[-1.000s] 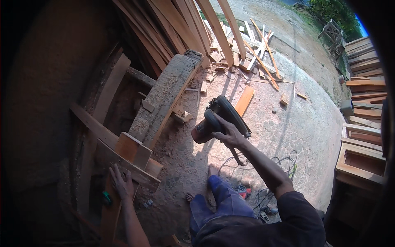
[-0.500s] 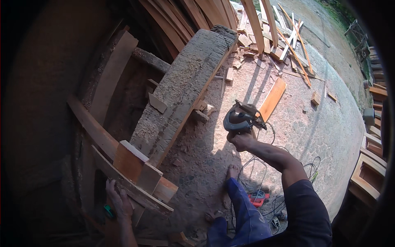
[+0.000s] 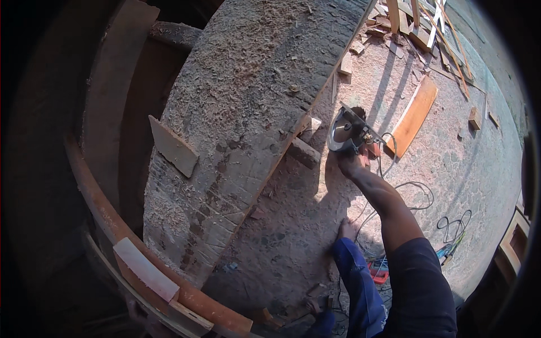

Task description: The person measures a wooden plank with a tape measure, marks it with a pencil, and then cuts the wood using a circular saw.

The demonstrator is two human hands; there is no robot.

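Observation:
My right hand is closed round the handle of a circular saw, lifted over the floor beside the thick timber bench. The saw is tipped so its round blade side and flat base plate show. At the lower left, my left hand is dim and mostly hidden behind a thin curved board, its fingers at the board's edge. Against that board stands a wood block with a pale top. Alongside runs a longer curved brown piece, across the bench's near end.
Sawdust and a loose offcut lie on the timber bench. A curved orange-brown board rests on the sunlit floor, with scrap wood piled beyond. The saw's cord loops near my legs, by a red tool.
The view has shifted closer over the bench. The circular saw has turned, bringing its blade side into sight. My left hand, plain before, is now mostly covered by the curved board.

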